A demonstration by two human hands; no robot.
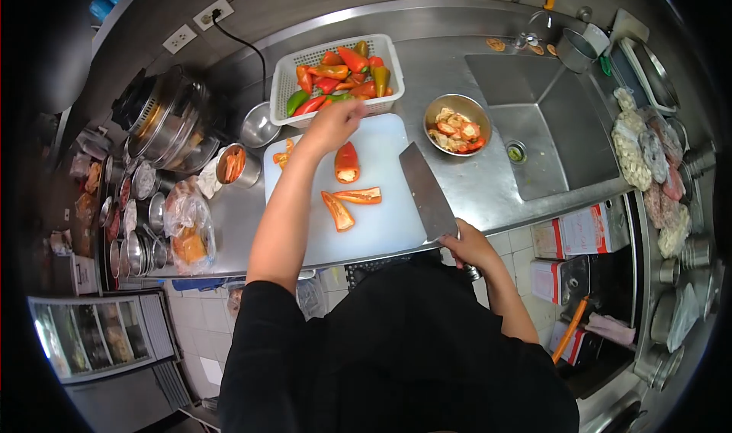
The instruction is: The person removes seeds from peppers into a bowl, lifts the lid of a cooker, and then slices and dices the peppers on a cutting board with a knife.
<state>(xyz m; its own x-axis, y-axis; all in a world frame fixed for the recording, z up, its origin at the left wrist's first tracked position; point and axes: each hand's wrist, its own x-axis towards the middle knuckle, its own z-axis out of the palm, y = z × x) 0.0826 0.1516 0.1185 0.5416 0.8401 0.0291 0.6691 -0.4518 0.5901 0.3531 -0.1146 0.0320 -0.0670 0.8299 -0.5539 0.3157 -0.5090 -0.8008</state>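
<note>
Over the far edge of the white cutting board (305, 242), my left hand (339, 124) is at the near rim of the white basket (284, 74) of red, orange and green peppers (328, 72). Its fingers are curled, and whether they hold anything is hidden. My right hand (469, 248) grips the handle of a wide cleaver (427, 193), whose blade lies over the board's right edge. On the board are a red pepper piece (347, 163) with its cut end showing, two cut strips (338, 212) and orange scraps (283, 157) at the upper left.
Right of the board, a steel bowl (459, 101) holds pepper cores, beside a sink (568, 128). To the left stand a steel container (248, 172) of cut pepper strips, a round bowl (261, 125) and a plastic bag (189, 223). A black cord (248, 44) hangs behind.
</note>
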